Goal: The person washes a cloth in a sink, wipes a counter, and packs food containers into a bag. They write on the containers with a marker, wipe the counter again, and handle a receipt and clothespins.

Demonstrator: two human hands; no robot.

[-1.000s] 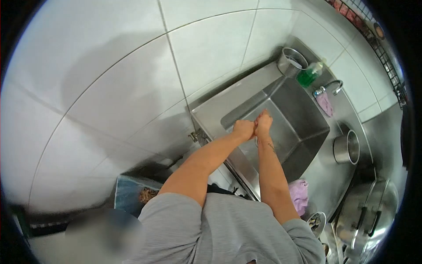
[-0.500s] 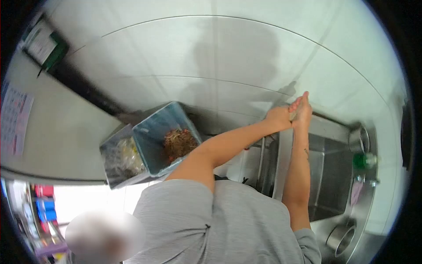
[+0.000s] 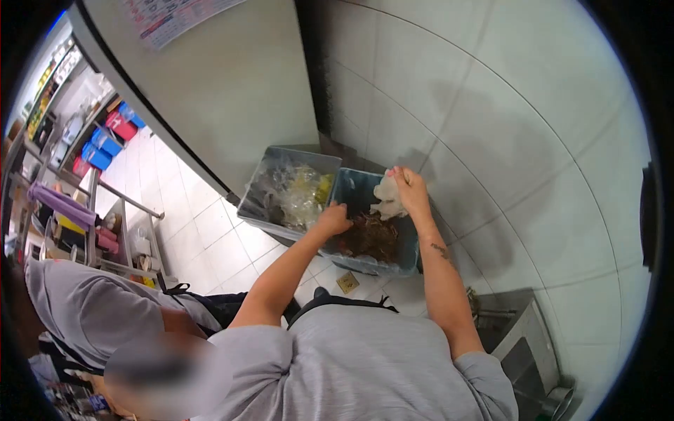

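My right hand is closed on a crumpled whitish item, perhaps a cloth or glove, which hangs inside the blue-grey bin. Brown stringy scraps lie in that bin, just below the item. My left hand is at the bin's left side, fingers slightly apart with nothing visible between them. Beside it stands a grey bin holding clear plastic bags and something yellow.
A co-worker in a grey shirt is close on my left. A metal rack stands beyond, with blue and red containers farther back. A metal sink is at lower right, beside the tiled wall.
The view has turned left towards the bins. My hands, together near the sink before, are now apart at the blue-grey bin. The whitish item now hangs in plain view from my right hand.
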